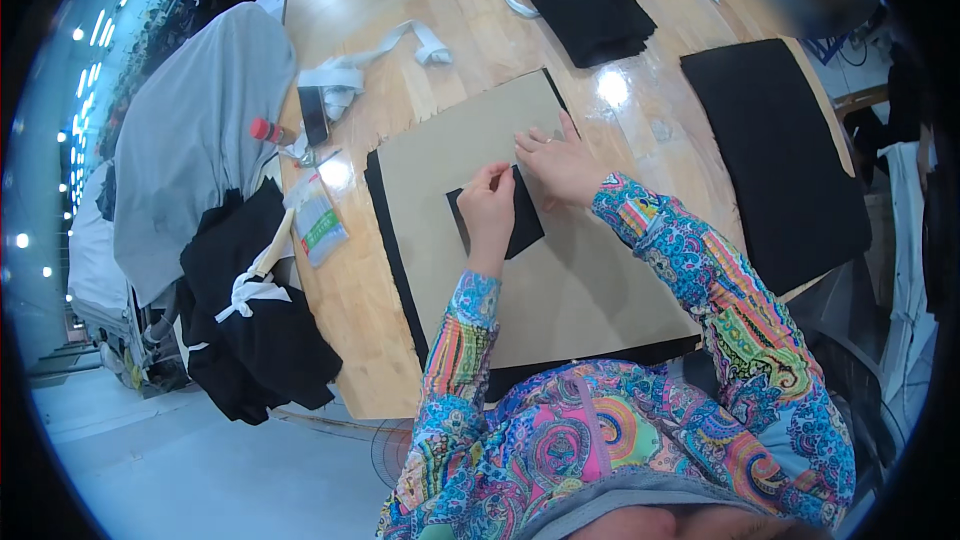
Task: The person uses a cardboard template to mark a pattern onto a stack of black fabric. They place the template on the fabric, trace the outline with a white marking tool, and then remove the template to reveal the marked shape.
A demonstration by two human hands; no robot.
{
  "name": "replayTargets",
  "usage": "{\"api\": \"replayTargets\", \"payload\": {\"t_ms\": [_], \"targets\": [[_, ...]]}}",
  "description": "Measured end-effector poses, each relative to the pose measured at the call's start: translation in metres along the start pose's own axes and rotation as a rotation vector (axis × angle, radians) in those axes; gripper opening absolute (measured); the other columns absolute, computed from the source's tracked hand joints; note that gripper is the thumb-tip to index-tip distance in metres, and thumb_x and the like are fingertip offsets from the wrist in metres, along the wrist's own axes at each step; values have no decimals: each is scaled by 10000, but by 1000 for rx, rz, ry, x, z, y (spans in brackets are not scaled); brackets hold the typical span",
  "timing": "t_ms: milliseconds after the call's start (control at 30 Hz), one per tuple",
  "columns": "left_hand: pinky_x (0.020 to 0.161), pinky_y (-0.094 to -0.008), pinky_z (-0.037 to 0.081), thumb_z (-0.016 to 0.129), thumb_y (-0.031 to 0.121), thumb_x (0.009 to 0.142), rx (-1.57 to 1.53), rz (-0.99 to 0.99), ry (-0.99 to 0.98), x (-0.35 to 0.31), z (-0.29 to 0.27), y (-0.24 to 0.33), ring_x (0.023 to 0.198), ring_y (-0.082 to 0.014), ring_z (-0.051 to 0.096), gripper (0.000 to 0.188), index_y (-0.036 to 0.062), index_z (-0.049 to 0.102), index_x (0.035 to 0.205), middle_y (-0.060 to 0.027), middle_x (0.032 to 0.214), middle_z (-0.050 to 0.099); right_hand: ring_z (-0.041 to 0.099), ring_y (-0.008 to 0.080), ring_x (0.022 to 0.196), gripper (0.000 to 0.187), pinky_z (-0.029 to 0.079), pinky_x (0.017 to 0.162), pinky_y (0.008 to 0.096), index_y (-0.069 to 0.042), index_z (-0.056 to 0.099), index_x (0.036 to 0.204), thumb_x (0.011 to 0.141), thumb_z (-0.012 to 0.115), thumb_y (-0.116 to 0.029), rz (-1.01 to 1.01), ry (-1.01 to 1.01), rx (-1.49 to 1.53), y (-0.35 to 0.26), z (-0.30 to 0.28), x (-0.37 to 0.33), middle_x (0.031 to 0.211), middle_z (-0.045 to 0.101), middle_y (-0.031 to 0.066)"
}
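A large beige sheet [430,155] lies on a stack of black fabric [398,270], whose dark edges show around it. Near the sheet's middle is a black rectangle [525,230]; whether it is a piece on top or an opening, I cannot tell. My left hand [487,212] is over this rectangle, thumb and fingers pinched together at its upper edge. What sits in the pinch, if anything, is hidden. Just to the right, my right hand [565,168] rests on the beige sheet near its upper right edge, fingers stretched out and apart.
Folded black fabric [775,155] lies at the right, more black fabric [585,0] at the far side. White tape [335,75], a phone [313,115], a red-capped bottle [268,130] and a clear packet [318,220] lie left. Black garments [260,330] hang over the left edge beside a grey cloth heap [200,140].
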State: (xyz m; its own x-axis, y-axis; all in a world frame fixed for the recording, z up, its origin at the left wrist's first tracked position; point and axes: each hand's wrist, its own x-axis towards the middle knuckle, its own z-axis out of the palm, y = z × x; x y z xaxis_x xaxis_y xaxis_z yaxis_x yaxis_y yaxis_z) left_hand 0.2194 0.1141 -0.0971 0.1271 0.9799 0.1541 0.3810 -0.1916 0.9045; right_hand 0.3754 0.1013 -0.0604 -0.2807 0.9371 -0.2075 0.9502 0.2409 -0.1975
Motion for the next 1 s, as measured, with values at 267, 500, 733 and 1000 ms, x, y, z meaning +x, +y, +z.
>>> {"api": "replayTargets", "payload": {"t_ms": [267,500,733,1000], "targets": [[649,-258,510,633,103,832,117,6,-22,4,7,12,697,-146,670,148,-4,689,917,-126,802,701,350,237,1340,932,104,1100,614,-38,441,1327,510,855,-207,24,19,10,4,4,-2,1424,402,86],[639,-290,507,615,108,832,177,65,-35,5,8,7,690,-209,670,144,8,684,909,-142,805,685,334,248,1351,907,83,1099,622,-36,457,1320,535,861,-247,18,0,12,3,3,-1,1445,383,79],[617,-276,513,642,95,819,250,214,-85,-26,-1,9,650,-175,659,108,17,687,877,-127,789,681,344,239,1343,946,105,1099,616,-40,441,1324,504,866,-240,23,9,-2,3,6,0,1435,388,81],[636,-266,527,659,66,797,227,183,-281,-73,-21,22,671,-173,660,92,6,686,862,-121,813,676,340,249,1346,918,86,1089,638,-29,462,1312,511,867,-219,20,21,41,3,3,-4,1446,380,86]]}}
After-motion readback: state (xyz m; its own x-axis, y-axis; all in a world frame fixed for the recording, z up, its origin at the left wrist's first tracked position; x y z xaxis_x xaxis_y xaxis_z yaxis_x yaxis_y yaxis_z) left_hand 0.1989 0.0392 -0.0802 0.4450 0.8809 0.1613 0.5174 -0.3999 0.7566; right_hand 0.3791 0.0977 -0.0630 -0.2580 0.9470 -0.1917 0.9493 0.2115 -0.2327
